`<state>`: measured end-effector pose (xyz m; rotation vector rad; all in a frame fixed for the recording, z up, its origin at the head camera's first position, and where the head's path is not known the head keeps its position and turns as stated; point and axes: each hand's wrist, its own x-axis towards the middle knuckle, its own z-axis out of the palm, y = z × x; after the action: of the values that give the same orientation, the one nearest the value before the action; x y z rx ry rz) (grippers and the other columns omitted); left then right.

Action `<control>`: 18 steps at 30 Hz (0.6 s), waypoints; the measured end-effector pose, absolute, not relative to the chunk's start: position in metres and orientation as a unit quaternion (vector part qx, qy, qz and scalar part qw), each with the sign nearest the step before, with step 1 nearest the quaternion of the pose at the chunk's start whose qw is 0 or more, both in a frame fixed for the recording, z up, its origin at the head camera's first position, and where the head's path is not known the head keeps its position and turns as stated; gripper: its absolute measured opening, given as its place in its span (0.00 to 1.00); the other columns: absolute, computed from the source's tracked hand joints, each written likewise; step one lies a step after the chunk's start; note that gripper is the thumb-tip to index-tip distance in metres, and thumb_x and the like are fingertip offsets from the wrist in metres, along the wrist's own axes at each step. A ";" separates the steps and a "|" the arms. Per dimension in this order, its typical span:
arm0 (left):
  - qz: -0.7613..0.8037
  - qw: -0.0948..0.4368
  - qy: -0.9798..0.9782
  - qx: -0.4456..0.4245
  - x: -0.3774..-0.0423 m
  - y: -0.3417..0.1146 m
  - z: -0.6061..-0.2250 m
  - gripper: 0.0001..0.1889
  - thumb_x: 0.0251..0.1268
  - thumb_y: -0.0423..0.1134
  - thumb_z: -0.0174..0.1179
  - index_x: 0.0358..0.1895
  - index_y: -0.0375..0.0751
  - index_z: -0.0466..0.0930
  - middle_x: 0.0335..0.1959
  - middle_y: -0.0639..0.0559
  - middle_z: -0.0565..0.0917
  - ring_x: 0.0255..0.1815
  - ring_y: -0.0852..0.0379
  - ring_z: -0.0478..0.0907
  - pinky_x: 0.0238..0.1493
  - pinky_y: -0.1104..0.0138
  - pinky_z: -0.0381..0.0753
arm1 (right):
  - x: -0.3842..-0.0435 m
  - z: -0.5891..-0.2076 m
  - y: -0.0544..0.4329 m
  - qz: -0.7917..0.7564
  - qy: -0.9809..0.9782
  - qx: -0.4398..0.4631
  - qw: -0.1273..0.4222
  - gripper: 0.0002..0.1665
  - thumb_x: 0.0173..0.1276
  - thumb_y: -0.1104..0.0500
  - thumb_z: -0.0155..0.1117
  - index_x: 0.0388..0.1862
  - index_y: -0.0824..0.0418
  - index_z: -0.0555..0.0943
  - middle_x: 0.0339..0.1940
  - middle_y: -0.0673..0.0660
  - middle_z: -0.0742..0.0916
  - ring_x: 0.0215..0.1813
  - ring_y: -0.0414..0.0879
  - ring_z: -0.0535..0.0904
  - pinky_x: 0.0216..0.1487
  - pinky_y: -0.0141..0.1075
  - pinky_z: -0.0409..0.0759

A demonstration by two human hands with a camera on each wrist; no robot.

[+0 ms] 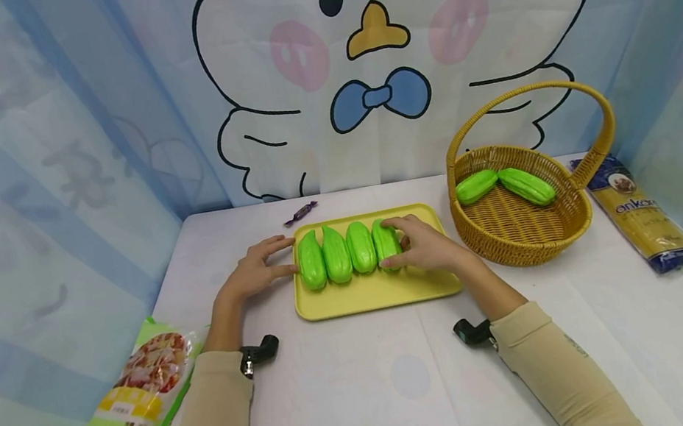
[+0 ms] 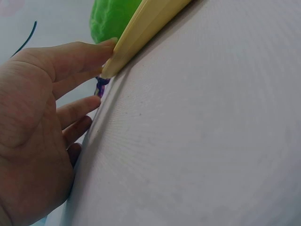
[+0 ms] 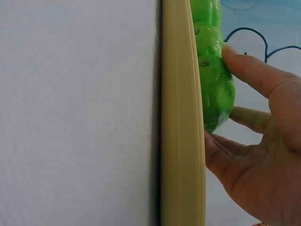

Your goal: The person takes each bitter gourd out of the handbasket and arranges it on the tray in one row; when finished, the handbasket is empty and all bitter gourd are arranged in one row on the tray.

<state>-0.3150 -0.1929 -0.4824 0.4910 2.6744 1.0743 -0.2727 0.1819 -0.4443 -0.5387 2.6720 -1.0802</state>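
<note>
Four plump, ridged bright green gourds stand side by side lengthwise on a yellow tray [image 1: 375, 298]: the left gourd [image 1: 312, 261], two middle gourds [image 1: 336, 255] and the right gourd [image 1: 386, 244]. My left hand [image 1: 253, 268] is at the tray's left rim, its thumb and fingers spread and fairly straight, touching the edge in the left wrist view. My right hand [image 1: 423, 243] holds the right gourd between thumb and fingers, with the thumb near its front end and the fingers at its far end. Part of that gourd is hidden by the hand.
A wicker basket [image 1: 526, 258] with a tall handle holds two more green gourds [image 1: 526, 186] at the back right. Beside it lies a yellow and blue packet [image 1: 652, 223]. A green food bag [image 1: 137, 402] lies on the left, and a purple wrapped candy [image 1: 300, 213] behind the tray.
</note>
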 end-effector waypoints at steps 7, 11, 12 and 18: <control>0.367 0.107 0.908 0.170 -0.316 -0.193 -0.484 0.37 0.65 0.55 0.70 0.77 0.55 0.71 0.84 0.45 0.61 0.86 0.38 0.49 0.79 0.30 0.46 | -0.273 -0.445 0.182 -0.364 0.908 -0.181 0.102 0.53 0.65 0.46 0.78 0.82 0.59 0.63 0.64 0.65 0.74 0.52 0.56 0.75 0.49 0.43 0.75; 0.366 0.108 0.909 0.169 -0.315 -0.193 -0.483 0.37 0.65 0.55 0.70 0.77 0.55 0.71 0.84 0.45 0.61 0.86 0.38 0.49 0.79 0.30 0.47 | -0.273 -0.445 0.182 -0.361 0.908 -0.187 0.101 0.53 0.65 0.47 0.78 0.83 0.60 0.62 0.63 0.65 0.75 0.52 0.55 0.75 0.48 0.42 0.75; 0.366 0.108 0.909 0.169 -0.315 -0.193 -0.483 0.37 0.65 0.55 0.70 0.77 0.55 0.71 0.84 0.45 0.61 0.86 0.38 0.49 0.79 0.30 0.47 | -0.273 -0.445 0.182 -0.362 0.907 -0.188 0.101 0.53 0.65 0.47 0.78 0.83 0.60 0.62 0.62 0.65 0.75 0.52 0.55 0.75 0.48 0.42 0.75; 0.365 0.109 0.909 0.169 -0.315 -0.193 -0.482 0.38 0.65 0.55 0.69 0.78 0.55 0.70 0.84 0.45 0.61 0.86 0.38 0.49 0.78 0.29 0.46 | -0.271 -0.444 0.182 -0.367 0.904 -0.193 0.100 0.53 0.66 0.47 0.77 0.83 0.58 0.62 0.68 0.67 0.73 0.58 0.59 0.76 0.54 0.48 0.78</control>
<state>-0.3145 -0.1928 -0.4825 0.4957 2.6727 1.0735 -0.2709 0.1823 -0.4437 -0.5712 2.6738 -1.0860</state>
